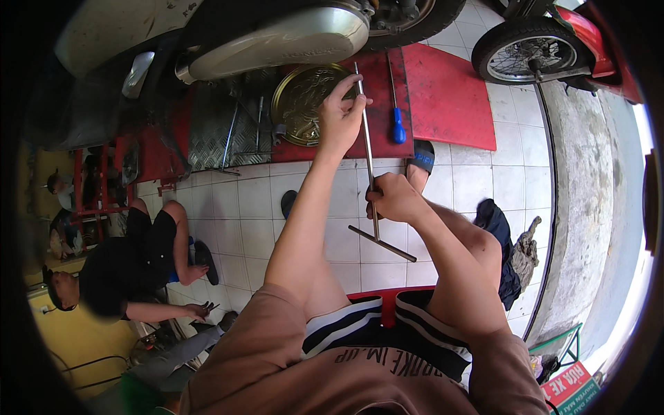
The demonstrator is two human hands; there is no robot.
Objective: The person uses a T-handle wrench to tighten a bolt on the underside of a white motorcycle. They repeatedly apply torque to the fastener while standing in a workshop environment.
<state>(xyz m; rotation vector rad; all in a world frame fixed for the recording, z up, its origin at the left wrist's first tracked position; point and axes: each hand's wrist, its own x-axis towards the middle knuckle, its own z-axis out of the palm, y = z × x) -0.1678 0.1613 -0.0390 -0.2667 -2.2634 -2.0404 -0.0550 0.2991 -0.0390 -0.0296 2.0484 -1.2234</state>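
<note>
A long silver T-handle wrench [367, 142] is held upright in the picture, its crossbar toward me. My left hand [340, 117] is closed on the shaft near its far tip, thumb and fingers against the metal. Nearer the crossbar, my right hand [394, 198] wraps round the shaft. Beyond my left hand sits a round gold-rimmed tray [277, 111] with small metal parts in it, partly hidden by that hand. To the right of the wrench, a blue-handled screwdriver [398, 126] lies on the red platform [449, 97].
A motorbike [283, 45] stands over the platform. More T-handle wrenches [231, 135] lie on the patterned metal plate [207, 114] at left. A co-worker [111, 273] sits low at left with a tool in one hand. A red motorbike's wheel [529, 52] is at far right, cloths [522, 252] below it.
</note>
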